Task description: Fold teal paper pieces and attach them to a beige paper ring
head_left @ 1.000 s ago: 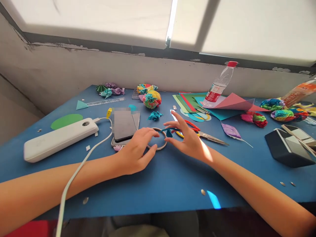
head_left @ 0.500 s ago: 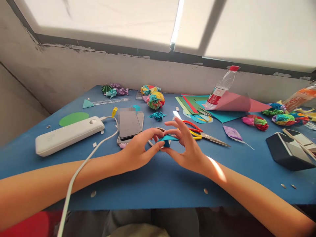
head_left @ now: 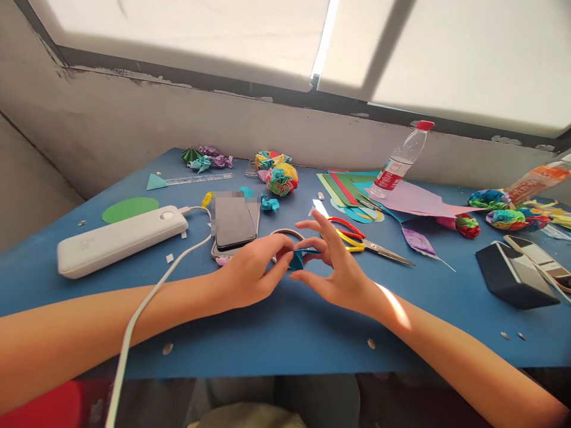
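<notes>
Over the middle of the blue table (head_left: 312, 333), my left hand (head_left: 254, 267) pinches a small folded piece of blue paper (head_left: 298, 260) between thumb and fingers. My right hand (head_left: 336, 261) faces it with fingers spread and thumb apart. One right fingertip seems to touch the paper's edge; the left fingers hide part of it. Just beyond my hands lie scissors (head_left: 386, 252) with red and yellow handles. A roll of tape or ring (head_left: 285, 233) is partly hidden behind my left hand, and a phone (head_left: 236, 223) lies to its left.
A white power bank (head_left: 120, 241) with a white cable (head_left: 147, 300) crosses the left side, the cable over my left forearm. Paper balls (head_left: 282, 179), coloured sheets (head_left: 414, 199) and a bottle (head_left: 399, 160) stand farther back. A dark box (head_left: 513, 276) sits at right.
My right thumb has come away from the blue paper, which has turned in my left fingers. Behind, a crumpled teal paper has shifted left and the pink sheet by the bottle has flattened.
</notes>
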A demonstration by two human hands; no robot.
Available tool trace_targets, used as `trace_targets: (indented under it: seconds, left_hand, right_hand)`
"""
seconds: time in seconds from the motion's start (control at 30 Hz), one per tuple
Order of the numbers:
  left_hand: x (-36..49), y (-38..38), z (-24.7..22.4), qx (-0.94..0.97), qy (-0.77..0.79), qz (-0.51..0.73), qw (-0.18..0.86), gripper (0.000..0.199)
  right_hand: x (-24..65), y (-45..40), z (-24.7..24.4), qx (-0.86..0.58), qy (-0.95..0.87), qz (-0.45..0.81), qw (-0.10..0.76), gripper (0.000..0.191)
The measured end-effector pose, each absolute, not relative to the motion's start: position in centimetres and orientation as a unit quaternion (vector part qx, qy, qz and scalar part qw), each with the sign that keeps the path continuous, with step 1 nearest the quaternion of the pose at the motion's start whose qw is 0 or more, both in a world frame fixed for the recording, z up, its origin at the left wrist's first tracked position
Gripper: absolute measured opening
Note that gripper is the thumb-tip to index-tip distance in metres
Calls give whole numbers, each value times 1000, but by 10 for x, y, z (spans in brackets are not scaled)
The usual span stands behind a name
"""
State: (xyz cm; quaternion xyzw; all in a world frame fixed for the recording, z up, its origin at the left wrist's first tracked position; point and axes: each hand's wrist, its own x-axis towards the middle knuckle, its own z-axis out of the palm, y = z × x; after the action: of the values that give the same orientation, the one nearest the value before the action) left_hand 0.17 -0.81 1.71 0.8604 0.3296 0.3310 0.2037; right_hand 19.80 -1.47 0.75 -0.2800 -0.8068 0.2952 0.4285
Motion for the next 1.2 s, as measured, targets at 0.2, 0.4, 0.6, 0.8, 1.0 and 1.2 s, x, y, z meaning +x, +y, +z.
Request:
trace_targets:
  seconds: [0.2,0.4,0.6,0.8,1.0,1.2]
  left_hand:
    - [3,-4,16,860,379,275,202,19]
    - [9,-9,22,760,408,320,392,21]
    - [16,-16,22,719,406,303,477,20]
    - [16,-11,23,633,386,330,585,25]
    - [13,-10,27,620,398,343,583,29]
    - [12,-11,30,640,392,314,582,26]
  right_hand:
    - [197,-15,11,-265,-818,275,431,84]
    - [193,-15,13,-332,-780,218,484,77]
    - [189,-17,6,-335,-799,203,456,72]
    - [198,-14,7,-284,-887,55,361,74]
    - [203,-12,12,-281,-875,42,391,72]
    - [203,-13,12,-278,-860,69,423,71]
